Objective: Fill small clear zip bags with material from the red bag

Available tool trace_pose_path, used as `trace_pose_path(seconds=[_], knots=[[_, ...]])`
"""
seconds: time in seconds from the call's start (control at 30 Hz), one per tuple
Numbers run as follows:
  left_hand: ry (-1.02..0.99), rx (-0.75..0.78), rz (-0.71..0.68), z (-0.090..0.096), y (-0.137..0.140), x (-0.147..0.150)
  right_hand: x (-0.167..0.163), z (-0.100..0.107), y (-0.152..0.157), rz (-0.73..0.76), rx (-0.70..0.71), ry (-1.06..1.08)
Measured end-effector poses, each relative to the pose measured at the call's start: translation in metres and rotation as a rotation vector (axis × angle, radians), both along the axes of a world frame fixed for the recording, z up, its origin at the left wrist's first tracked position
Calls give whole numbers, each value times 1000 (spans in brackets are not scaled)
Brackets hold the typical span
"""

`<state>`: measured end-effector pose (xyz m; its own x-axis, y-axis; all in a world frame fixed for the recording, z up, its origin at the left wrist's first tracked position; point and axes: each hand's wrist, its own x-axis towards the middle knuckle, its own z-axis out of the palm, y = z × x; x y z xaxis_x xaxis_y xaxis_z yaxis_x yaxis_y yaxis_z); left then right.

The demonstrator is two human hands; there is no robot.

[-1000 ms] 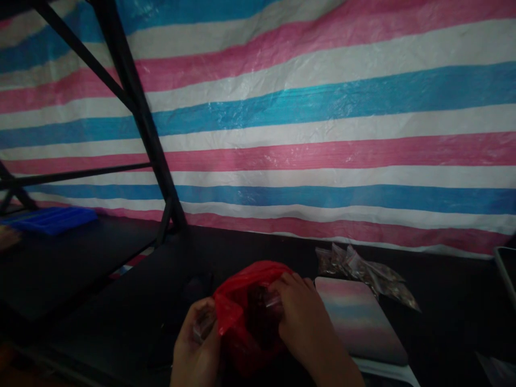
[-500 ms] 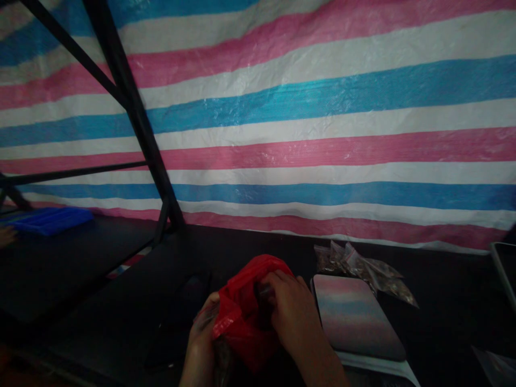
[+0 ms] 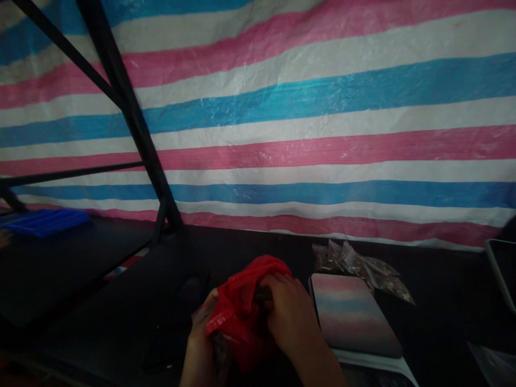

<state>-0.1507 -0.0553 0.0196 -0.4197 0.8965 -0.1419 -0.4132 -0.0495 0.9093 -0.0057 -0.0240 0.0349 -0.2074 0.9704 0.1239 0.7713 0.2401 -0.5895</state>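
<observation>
A red plastic bag [image 3: 244, 317] sits between the person's two hands above the black worktop [image 3: 234, 244], its mouth turned toward the right. The left hand [image 3: 199, 339] grips the bag's left side, with a clear packet [image 3: 220, 349] showing below the red edge; most of its fingers are hidden. The right hand [image 3: 288, 312] has its bent fingers in the bag's mouth, near something dark, but whether they are closed on it cannot be told. Just beside the right hand lies a scale [image 3: 357, 317] with a shiny plate that mirrors coloured stripes. Behind the scale, small clear zip bags [image 3: 360, 269] with brownish contents lie overlapping in a row. Another clear bag [image 3: 494, 363] is near the lower right corner. Farther left, well apart, is a blue tray [image 3: 50, 221], and a striped sheet [image 3: 302, 148] hangs behind everything.
</observation>
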Motion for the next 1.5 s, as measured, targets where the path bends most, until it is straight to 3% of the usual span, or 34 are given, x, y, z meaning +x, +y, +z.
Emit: trace_pose_path(seconds=[0.2,0.43,0.63,0.77,0.97,1.13,1.27,1.5], knots=[[91,-32,12,10,-6,-9,-2,-6,4,-30,-49,224],[190,99,-13,-19,3,-19,8,-5,10,66,-111,472],[430,147,-7,-22,0,-22,31,2,12,163,-116,544],[532,141,-13,-26,-3,-21,41,18,6,218,-113,602],[569,147,-58,-31,-2,-17,23,44,-17,154,15,459],[478,174,-112,-30,-3,-10,-9,47,-30,169,109,203],[417,152,-192,-31,-7,-5,-18,47,-30,248,75,81],[417,176,-284,-26,-12,-3,-15,49,-28,312,36,57]])
